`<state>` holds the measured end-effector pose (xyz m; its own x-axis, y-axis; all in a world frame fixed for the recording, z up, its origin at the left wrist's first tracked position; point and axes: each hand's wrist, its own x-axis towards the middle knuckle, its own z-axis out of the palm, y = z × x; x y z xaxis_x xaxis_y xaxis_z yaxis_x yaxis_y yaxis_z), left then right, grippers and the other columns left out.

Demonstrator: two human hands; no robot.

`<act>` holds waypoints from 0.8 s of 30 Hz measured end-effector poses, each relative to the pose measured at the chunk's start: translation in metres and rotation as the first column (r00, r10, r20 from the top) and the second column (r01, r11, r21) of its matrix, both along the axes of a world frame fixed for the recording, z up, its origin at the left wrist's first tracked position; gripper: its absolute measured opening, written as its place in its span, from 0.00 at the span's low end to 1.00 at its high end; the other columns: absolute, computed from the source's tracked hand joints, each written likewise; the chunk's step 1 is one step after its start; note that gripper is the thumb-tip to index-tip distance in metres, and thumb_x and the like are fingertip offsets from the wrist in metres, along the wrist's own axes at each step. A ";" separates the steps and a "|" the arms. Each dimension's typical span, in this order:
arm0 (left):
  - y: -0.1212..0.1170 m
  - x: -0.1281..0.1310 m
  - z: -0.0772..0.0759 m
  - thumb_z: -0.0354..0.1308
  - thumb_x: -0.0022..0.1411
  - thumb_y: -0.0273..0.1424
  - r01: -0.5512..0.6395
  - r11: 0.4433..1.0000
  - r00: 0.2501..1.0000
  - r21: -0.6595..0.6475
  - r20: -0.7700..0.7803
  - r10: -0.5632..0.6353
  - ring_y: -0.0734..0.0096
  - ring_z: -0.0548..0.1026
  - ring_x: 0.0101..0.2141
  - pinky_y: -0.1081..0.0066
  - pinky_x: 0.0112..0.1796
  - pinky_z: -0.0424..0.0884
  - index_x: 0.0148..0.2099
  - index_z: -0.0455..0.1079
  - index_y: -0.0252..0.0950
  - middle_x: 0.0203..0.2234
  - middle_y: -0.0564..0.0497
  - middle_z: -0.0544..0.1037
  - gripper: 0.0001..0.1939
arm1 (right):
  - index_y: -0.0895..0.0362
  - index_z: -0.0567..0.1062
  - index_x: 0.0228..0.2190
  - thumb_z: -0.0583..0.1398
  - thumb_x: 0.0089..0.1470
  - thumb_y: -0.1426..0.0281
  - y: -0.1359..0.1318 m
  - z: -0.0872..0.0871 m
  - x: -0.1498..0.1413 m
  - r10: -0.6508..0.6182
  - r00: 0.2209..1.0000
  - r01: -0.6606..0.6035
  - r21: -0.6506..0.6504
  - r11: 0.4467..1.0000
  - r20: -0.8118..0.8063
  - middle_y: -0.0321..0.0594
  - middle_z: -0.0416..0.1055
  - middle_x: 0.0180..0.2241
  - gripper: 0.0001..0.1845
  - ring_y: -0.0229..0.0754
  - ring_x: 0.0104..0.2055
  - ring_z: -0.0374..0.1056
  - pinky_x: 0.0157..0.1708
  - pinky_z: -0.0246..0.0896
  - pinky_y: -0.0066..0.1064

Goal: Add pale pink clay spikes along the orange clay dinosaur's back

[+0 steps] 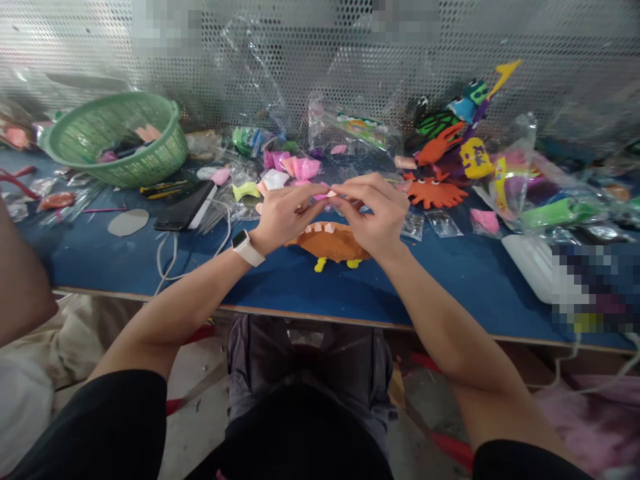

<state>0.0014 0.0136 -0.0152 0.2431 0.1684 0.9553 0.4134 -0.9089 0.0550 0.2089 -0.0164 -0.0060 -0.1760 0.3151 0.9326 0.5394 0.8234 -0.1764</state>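
My left hand [283,213] and my right hand [373,213] meet above the blue table [475,273], fingertips pinched together on a small pale pink clay piece [331,194]. A white watch [247,247] is on my left wrist. Just under my hands lies an orange clay figure [330,241] with pale teeth along its top edge and small yellow feet.
A green basket [120,137] stands at the back left, a dark phone [186,207] and a white cable beside it. Pink clay lumps [300,167], clear plastic bags and finished clay creatures [435,190] crowd the back and right. Another person's arm [20,280] enters at left.
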 end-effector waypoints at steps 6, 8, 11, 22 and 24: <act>-0.004 0.000 0.005 0.64 0.77 0.35 0.005 0.999 1.000 -0.046 0.023 -0.004 0.81 0.69 0.21 0.75 0.26 0.64 0.48 0.83 0.38 0.23 0.56 0.80 0.08 | 0.45 0.86 0.52 0.67 0.72 0.62 0.001 -0.002 0.002 0.047 0.999 -0.047 -0.019 0.999 -0.006 0.36 0.85 0.45 0.10 0.38 0.37 0.80 0.31 0.76 0.31; -0.004 0.000 0.005 0.63 0.78 0.36 0.002 0.998 1.000 -0.064 0.008 -0.001 0.80 0.70 0.21 0.74 0.27 0.65 0.49 0.84 0.38 0.22 0.57 0.78 0.09 | 0.46 0.86 0.51 0.67 0.72 0.61 0.002 -0.002 0.002 0.018 1.000 -0.018 -0.027 0.999 -0.006 0.37 0.85 0.44 0.10 0.39 0.38 0.80 0.33 0.78 0.32; -0.003 -0.001 0.002 0.62 0.79 0.37 0.001 0.998 1.000 -0.064 -0.012 -0.002 0.80 0.70 0.21 0.74 0.27 0.65 0.50 0.83 0.39 0.19 0.58 0.74 0.11 | 0.47 0.86 0.50 0.66 0.72 0.59 0.004 -0.003 0.004 -0.030 0.999 0.031 -0.056 0.998 0.018 0.38 0.85 0.44 0.11 0.41 0.41 0.81 0.37 0.80 0.34; 0.000 -0.001 0.001 0.61 0.79 0.37 0.013 1.000 1.000 -0.023 -0.012 -0.013 0.80 0.72 0.21 0.75 0.27 0.66 0.49 0.84 0.38 0.19 0.58 0.74 0.11 | 0.47 0.85 0.51 0.64 0.74 0.58 0.004 -0.003 0.005 -0.022 0.999 0.024 -0.038 0.999 0.038 0.38 0.84 0.44 0.12 0.41 0.42 0.81 0.39 0.78 0.33; 0.001 -0.001 0.000 0.61 0.80 0.39 -0.011 1.000 1.000 -0.026 -0.012 0.011 0.79 0.73 0.21 0.75 0.27 0.66 0.48 0.84 0.37 0.19 0.57 0.74 0.13 | 0.47 0.86 0.50 0.64 0.74 0.58 0.003 -0.003 0.003 -0.008 1.000 0.009 -0.058 0.998 0.017 0.38 0.84 0.43 0.12 0.41 0.42 0.81 0.39 0.79 0.34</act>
<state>-0.0001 0.0150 -0.0150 0.2522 0.1962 0.9476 0.4242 -0.9026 0.0740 0.2122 -0.0131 -0.0092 -0.1889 0.3703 0.9095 0.5496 0.8074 -0.2146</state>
